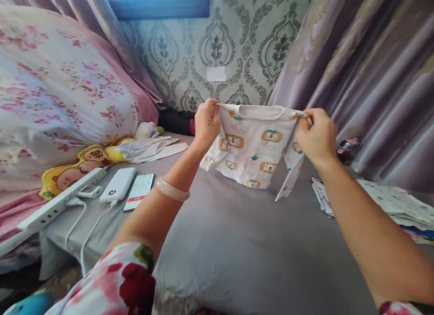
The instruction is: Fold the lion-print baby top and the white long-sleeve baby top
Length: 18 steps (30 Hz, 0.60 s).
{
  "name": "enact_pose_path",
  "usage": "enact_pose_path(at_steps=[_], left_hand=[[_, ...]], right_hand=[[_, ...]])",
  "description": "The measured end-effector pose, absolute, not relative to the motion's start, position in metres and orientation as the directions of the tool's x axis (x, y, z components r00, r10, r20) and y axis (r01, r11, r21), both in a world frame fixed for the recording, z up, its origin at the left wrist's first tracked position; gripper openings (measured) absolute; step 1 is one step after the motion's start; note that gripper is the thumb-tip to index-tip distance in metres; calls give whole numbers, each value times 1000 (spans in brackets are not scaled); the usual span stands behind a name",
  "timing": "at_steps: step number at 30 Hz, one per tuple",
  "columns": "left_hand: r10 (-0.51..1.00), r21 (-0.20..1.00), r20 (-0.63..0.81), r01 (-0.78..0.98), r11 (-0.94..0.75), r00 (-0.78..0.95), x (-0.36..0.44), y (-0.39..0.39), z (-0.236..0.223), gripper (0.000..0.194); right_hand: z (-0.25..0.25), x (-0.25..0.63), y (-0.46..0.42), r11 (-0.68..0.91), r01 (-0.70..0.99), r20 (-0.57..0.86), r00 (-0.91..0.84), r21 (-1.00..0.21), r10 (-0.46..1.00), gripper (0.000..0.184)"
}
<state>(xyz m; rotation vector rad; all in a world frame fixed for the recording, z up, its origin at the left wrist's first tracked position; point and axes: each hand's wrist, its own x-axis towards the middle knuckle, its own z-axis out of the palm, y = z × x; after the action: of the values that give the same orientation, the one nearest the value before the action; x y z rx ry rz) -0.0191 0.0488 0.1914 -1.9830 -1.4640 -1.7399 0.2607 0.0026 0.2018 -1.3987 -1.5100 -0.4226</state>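
Observation:
I hold up a small white child's shirt printed with yellow lion faces, above the grey bed sheet. My left hand pinches its left shoulder, fingers closed on the cloth. My right hand pinches the right shoulder the same way. The shirt hangs spread between both hands, one sleeve dangling below my right hand. A pale bangle sits on my left wrist.
A stack of folded clothes lies at the right. At the left lie a phone, a white power bank, a power strip, a white cloth and a floral quilt. Purple curtains hang at the right.

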Motion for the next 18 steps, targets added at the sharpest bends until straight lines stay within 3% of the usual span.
enact_pose_path(at_steps=[6,9,13,15,18], left_hand=[[488,416,844,844,-338,-221,-7,-9,192,22],[378,355,895,889,-289,-235,-10,-46,204,19],[214,203,966,942,-269,-147,-19,-76,222,16],[236,161,965,968,-191,-114,-22,-76,227,12],[394,154,915,976,-154,-82,-25,-56,218,7]], right_hand=[[196,262,-30,370,829,817,166,-418,552,21],[203,257,-53,446,691,757,227,-569,613,25],[223,249,-71,434,538,675,417,-723,609,20],[229,249,-68,408,502,637,473,-763,609,16],[222,252,-48,313,466,526,449,-828,722,9]])
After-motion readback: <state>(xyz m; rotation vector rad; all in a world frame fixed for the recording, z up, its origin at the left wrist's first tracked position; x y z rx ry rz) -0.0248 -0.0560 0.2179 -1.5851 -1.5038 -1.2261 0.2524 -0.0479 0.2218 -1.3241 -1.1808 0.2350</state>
